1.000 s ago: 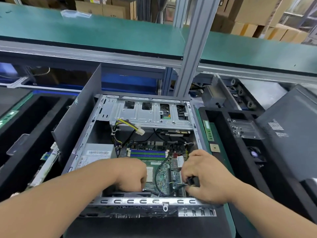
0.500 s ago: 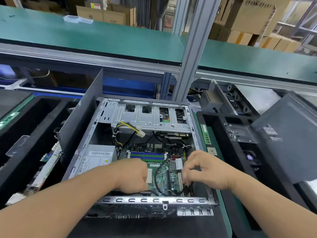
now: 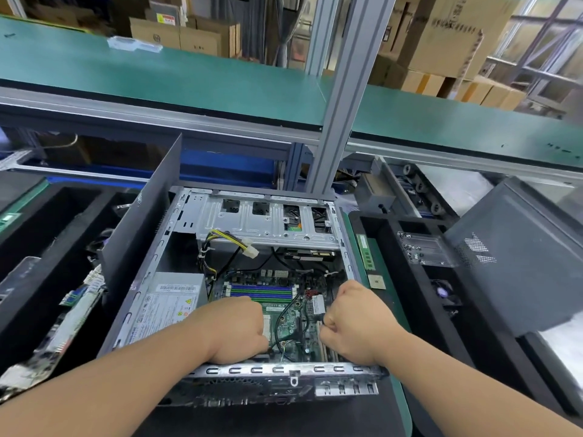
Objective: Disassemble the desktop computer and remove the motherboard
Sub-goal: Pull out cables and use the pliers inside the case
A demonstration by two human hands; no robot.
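An open desktop case lies flat in front of me. The green motherboard sits in its floor, with a black cable looping over it. My left hand is curled over the board's near left part, and its fingers are hidden. At the board's right side my right hand is a tight fist on the expansion slots and grips the board there. Further in are the power supply, the metal drive cage and a loose yellow-black power plug.
A grey side panel leans up along the case's left wall. Black foam trays flank the case; a memory stick and a chip lie on the green mat at right. A grey cover stands far right, an aluminium post behind.
My right hand has moved from the near right corner further in along the slots and closed into a tight fist. My left hand has stayed where it was.
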